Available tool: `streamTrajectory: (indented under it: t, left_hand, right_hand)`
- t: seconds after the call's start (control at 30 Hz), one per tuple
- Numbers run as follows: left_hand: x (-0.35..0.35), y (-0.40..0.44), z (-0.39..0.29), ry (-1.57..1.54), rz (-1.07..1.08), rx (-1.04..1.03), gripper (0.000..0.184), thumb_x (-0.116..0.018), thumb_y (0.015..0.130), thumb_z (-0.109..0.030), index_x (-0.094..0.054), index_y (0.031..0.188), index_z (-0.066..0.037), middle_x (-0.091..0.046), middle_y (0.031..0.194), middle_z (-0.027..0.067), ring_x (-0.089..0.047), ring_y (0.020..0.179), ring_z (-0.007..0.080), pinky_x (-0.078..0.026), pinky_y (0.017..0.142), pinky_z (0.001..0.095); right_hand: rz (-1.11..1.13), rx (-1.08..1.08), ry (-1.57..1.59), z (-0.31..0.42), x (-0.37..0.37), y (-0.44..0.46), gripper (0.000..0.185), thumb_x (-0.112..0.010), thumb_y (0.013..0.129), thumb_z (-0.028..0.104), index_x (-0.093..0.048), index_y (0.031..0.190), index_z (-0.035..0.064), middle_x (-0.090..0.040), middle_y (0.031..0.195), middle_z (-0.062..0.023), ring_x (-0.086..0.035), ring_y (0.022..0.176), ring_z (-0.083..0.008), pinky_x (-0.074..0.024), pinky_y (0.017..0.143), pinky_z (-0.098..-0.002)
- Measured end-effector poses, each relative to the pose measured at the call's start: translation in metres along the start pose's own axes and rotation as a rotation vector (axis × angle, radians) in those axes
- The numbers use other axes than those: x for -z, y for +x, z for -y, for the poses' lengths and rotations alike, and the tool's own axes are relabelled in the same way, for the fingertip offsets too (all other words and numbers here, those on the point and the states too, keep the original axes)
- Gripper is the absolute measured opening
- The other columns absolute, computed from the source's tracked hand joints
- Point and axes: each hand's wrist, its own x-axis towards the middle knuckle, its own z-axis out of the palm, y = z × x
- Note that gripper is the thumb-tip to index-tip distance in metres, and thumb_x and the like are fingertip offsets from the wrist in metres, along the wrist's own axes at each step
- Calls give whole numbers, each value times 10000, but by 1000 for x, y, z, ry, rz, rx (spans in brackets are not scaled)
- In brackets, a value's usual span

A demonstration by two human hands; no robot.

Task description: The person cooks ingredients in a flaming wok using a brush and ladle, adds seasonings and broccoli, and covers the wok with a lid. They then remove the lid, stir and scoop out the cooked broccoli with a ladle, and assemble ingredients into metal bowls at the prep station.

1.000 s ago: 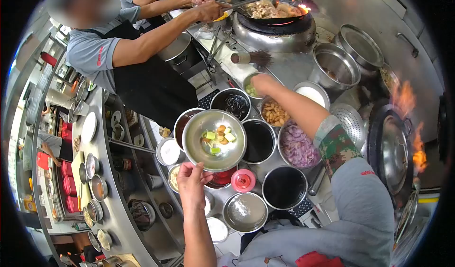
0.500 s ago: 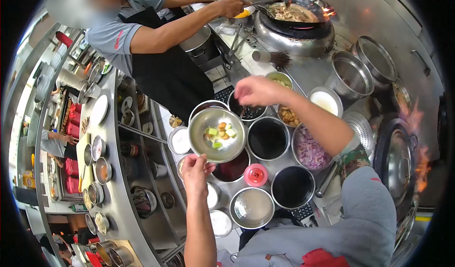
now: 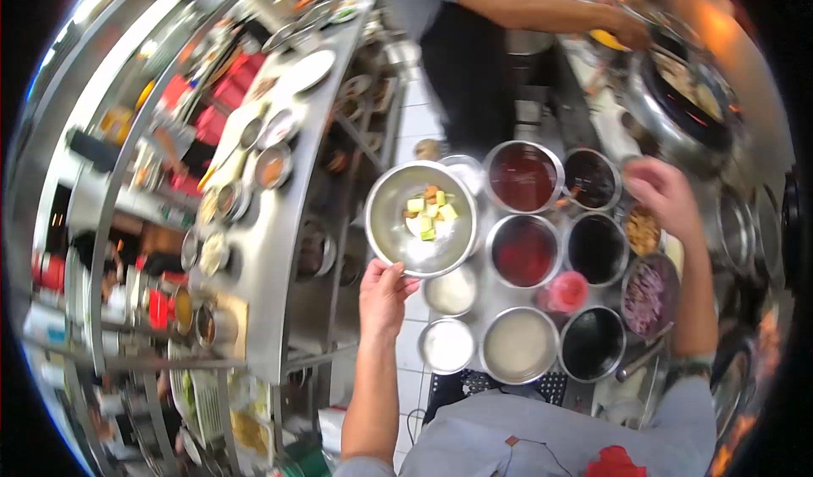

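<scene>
My left hand (image 3: 388, 295) pinches the near rim of a metal bowl (image 3: 383, 215). Green and orange-brown chunks (image 3: 429, 213) lie in the bowl. To the right, my right hand (image 3: 660, 191) is raised over the pots, near the tan pieces (image 3: 642, 229) and the pot of dark sauce (image 3: 590, 179); it is blurred, and whether its fingertips hold anything is unclear. Between my hands stand pots of red-brown sauce (image 3: 522, 177) and red liquid (image 3: 524, 251). Chopped purple onion (image 3: 645, 297) fills a container below my right hand.
A co-worker's arm (image 3: 542, 7) reaches toward a wok (image 3: 677, 96) at the upper right. Flames (image 3: 707, 16) show beyond it. A steel counter (image 3: 284, 181) with plates and bowls runs along the left. Pots of pale liquid (image 3: 519, 346) and black liquid (image 3: 592, 343) stand nearest me.
The view has swung left. My right hand has come away from the container of green pieces. My left hand still holds the bowl, now left of the pots rather than over them.
</scene>
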Motion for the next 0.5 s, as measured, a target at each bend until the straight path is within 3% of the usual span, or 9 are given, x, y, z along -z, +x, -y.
streamTrajectory:
  t: [0.13, 0.23, 0.37, 0.4, 0.43, 0.47, 0.5]
  left_hand:
    - [72, 3, -18, -147, -229, -71, 116, -602, 924, -80, -498, 881, -108, -619, 787, 31, -636, 641, 136, -551, 588, 263]
    - [156, 31, -26, -233, -404, -173, 131, -604, 907, -55, -481, 875, -89, -600, 812, 58, -632, 636, 171, -557, 576, 283]
    - [261, 87, -39, -268, -605, -282, 181, -610, 877, -36, -455, 966, -63, -587, 833, 95, -624, 618, 213, -559, 544, 284]
    - [281, 101, -41, -252, -673, -319, 112, -587, 884, -60, -492, 941, -52, -582, 801, 78, -616, 616, 200, -548, 541, 272]
    - [325, 121, -37, -24, -618, -328, 79, -556, 911, -127, -553, 919, -48, -598, 781, 75, -608, 627, 181, -540, 546, 280]
    - [360, 143, -27, -103, -575, -341, 155, -526, 927, -177, -607, 920, -45, -622, 778, 73, -604, 644, 166, -528, 551, 286]
    - [371, 150, -32, -234, -494, -330, 159, -508, 938, -154, -599, 972, -28, -631, 832, 80, -613, 685, 177, -536, 588, 291]
  right_hand:
    - [-111, 7, -116, 8, 15, -43, 194, -582, 928, 93, -610, 1089, -11, -623, 948, -20, -574, 849, -84, -463, 732, -233]
    - [-259, -58, -45, -3, 25, -88, 230, -578, 943, 128, -596, 1140, 10, -634, 990, -29, -590, 841, -91, -466, 704, -222]
    - [-201, -175, -36, 39, 15, -132, 270, -605, 936, 171, -591, 1159, 21, -634, 986, -30, -592, 836, -92, -463, 666, -215]
    - [-214, -215, -33, 46, 11, -152, 278, -611, 933, 179, -590, 1162, 22, -633, 984, -31, -590, 832, -91, -462, 656, -213]
    - [-191, -64, -168, 43, 6, -148, 272, -619, 928, 182, -598, 1148, 22, -632, 964, -39, -585, 815, -87, -462, 636, -207]
    - [-299, -134, -89, 37, 0, -163, 249, -631, 919, 188, -620, 1099, 16, -622, 915, -32, -577, 793, -89, -465, 633, -211]
    - [-250, -245, -70, 69, -4, -163, 236, -636, 912, 200, -639, 1062, 18, -613, 872, -20, -577, 792, -90, -474, 643, -222]
